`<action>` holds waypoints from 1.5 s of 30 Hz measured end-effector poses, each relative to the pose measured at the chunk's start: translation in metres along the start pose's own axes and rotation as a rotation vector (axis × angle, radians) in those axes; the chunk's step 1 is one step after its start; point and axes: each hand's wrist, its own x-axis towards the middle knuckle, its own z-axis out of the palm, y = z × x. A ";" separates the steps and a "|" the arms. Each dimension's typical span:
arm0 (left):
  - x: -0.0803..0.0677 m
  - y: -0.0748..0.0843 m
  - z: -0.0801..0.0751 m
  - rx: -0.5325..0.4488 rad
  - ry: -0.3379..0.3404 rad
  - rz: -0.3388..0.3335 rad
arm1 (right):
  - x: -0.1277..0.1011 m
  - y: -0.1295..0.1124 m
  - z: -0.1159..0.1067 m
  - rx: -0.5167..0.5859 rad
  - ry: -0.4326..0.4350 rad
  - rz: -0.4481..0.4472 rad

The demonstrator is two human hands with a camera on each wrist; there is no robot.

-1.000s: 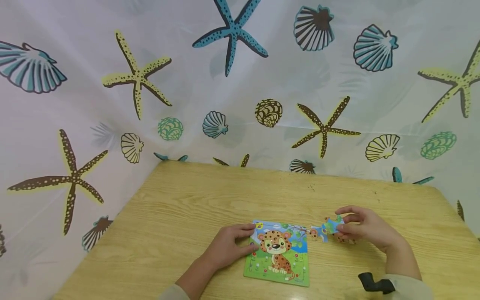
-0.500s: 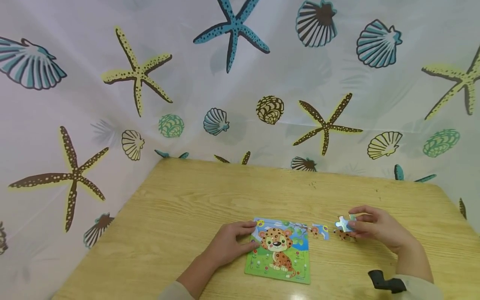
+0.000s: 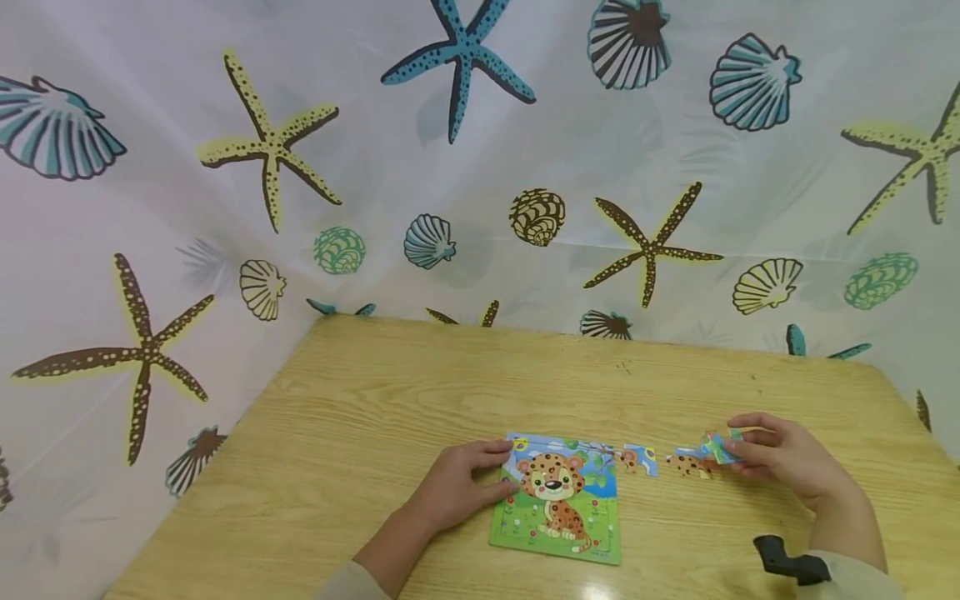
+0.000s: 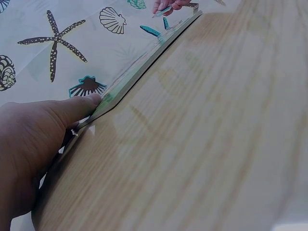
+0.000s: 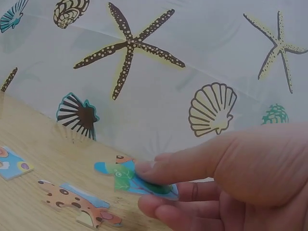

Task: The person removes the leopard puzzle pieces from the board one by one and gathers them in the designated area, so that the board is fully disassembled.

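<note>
A square puzzle board (image 3: pixel 555 533) with a leopard cub on grass under blue sky lies flat on the table. My left hand (image 3: pixel 461 492) rests at its left side, fingers near the upper corner and thumb lower on the edge; the left wrist view shows that thumb (image 4: pixel 82 108) pressing the board's rim. To the right, my right hand (image 3: pixel 798 458) pinches green and blue puzzle pieces (image 5: pixel 144 180) between thumb and fingers, just above the table. How many it holds is partly hidden. Below them lies a spotted orange puzzle piece (image 5: pixel 72 199), overlapping a blue one.
Between the board and the spotted piece lies a blue puzzle piece (image 3: pixel 640 460) with an orange ear and a yellow spot, close to the board's right edge. A wooden table (image 3: pixel 390 383) carries everything. Behind it hangs a white curtain (image 3: pixel 480 183) printed with starfish and shells.
My right hand has moved right, away from the board, with its puzzle pieces, uncovering the spotted piece and the blue piece on the table. My left hand stays at the board.
</note>
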 end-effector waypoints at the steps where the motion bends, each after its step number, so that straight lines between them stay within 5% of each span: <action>1: 0.000 0.000 0.000 -0.001 0.000 -0.004 | -0.001 0.001 -0.001 0.002 0.008 0.009; 30: -0.001 0.000 0.001 -0.022 0.010 0.021 | -0.009 0.006 -0.013 -0.150 0.097 0.182; 39: -0.001 0.001 0.000 -0.024 0.012 0.022 | -0.009 0.005 -0.015 -0.273 0.106 0.176; 45: -0.001 0.003 -0.001 -0.044 0.006 0.020 | -0.008 0.000 -0.013 -0.258 0.094 0.200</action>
